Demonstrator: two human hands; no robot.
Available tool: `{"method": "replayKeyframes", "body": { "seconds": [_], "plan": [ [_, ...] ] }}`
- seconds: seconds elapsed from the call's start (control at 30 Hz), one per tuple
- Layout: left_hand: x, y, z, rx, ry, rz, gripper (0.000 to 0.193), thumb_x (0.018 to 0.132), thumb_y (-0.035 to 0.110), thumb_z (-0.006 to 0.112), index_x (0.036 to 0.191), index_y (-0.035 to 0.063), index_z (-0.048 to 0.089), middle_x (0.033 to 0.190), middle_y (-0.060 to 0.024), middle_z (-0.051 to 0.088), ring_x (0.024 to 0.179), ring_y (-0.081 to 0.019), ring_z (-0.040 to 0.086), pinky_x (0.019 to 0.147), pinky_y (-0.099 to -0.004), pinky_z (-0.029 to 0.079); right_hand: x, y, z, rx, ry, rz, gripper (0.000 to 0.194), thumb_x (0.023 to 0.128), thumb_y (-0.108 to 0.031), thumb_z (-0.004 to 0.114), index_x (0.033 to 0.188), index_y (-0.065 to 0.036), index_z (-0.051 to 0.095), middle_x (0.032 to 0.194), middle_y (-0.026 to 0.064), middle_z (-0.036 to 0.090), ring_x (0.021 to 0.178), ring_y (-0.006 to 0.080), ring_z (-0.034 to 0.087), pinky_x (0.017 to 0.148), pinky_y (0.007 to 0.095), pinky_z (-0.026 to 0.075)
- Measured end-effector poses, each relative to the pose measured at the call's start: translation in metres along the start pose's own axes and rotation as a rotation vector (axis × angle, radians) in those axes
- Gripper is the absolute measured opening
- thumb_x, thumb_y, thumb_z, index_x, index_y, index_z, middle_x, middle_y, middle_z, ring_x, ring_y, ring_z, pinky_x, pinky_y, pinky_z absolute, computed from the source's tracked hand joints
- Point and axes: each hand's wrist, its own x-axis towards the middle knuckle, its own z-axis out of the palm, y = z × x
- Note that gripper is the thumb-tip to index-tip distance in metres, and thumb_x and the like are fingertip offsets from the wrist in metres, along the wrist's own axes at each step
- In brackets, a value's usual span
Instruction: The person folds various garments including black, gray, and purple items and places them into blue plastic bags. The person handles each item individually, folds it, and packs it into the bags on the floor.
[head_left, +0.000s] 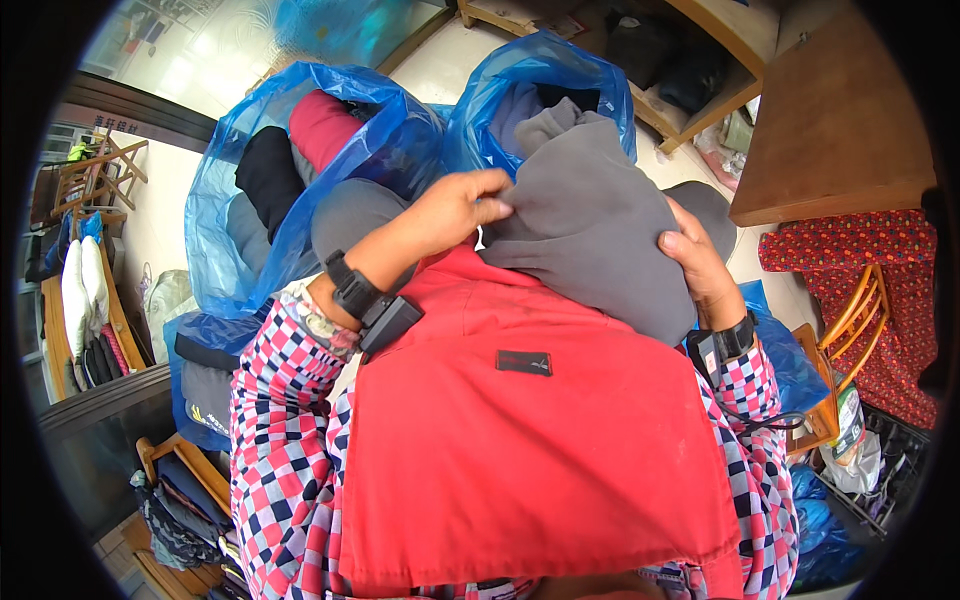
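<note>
A grey fabric garment lies across my lap, its far end reaching up to the mouth of a blue plastic bag. My left hand pinches its left edge between thumb and fingers. On the opposite side my right hand grips the right edge, thumb on top and the other fingers partly hidden. Below the garment spreads my red apron. A second blue plastic bag stands at the left, holding a black rolled garment and a red one.
At right are a wooden tabletop, a wooden chair and a red patterned cloth. Another blue bag with folded clothes sits by my left elbow. Behind the bags is a low wooden shelf. Glass panels line the left.
</note>
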Motion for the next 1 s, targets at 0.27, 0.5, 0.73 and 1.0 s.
{"method": "replayKeyframes", "body": {
  "seconds": [0.27,0.5,0.73,1.0],
  "plan": [
    [0.014,0.028,-0.016,-0.054,0.134,0.125,0.022,0.103,0.022,0.052,0.109,0.0031,0.061,0.093,0.0014,0.058,0.09,-0.0077,0.052,0.083,-0.0233,0.043,-0.043,0.013,0.0,0.074,0.228,-0.15,0.079,0.079,-0.038,0.069,0.143,0.001,0.045,0.133,0.0126,0.057,0.12,0.0212,0.056,0.102,0.0322,0.043],
    [0.02,0.059,-0.008,0.07,0.025,0.352,0.041,0.095,0.039,0.063,0.117,0.0039,0.061,0.104,-0.009,0.06,0.104,-0.0206,0.057,0.092,-0.032,0.045,-0.04,0.01,0.005,0.086,0.195,-0.129,0.076,0.08,-0.036,0.07,0.142,0.001,0.046,0.131,0.0123,0.058,0.119,0.0204,0.056,0.102,0.0318,0.044],
    [0.025,0.099,0.009,0.385,0.072,0.457,0.03,0.086,0.026,0.071,0.101,0.0016,0.065,0.116,-0.0124,0.058,0.113,-0.0308,0.053,0.098,-0.0378,0.041,-0.037,-0.003,0.012,-0.006,0.158,-0.128,0.072,0.08,-0.037,0.071,0.137,0.001,0.049,0.125,0.0124,0.06,0.115,0.0201,0.057,0.099,0.0312,0.045],
    [0.043,0.068,0.0,-0.25,-0.006,0.254,0.034,0.096,0.03,0.063,0.116,0.0023,0.068,0.159,-0.0118,0.03,0.142,-0.0265,0.033,0.115,-0.0379,0.028,-0.035,-0.008,0.012,-0.112,0.14,-0.132,0.068,0.08,-0.036,0.072,0.134,0.002,0.052,0.122,0.0115,0.061,0.114,0.0189,0.057,0.098,0.03,0.044]
  ]
}}
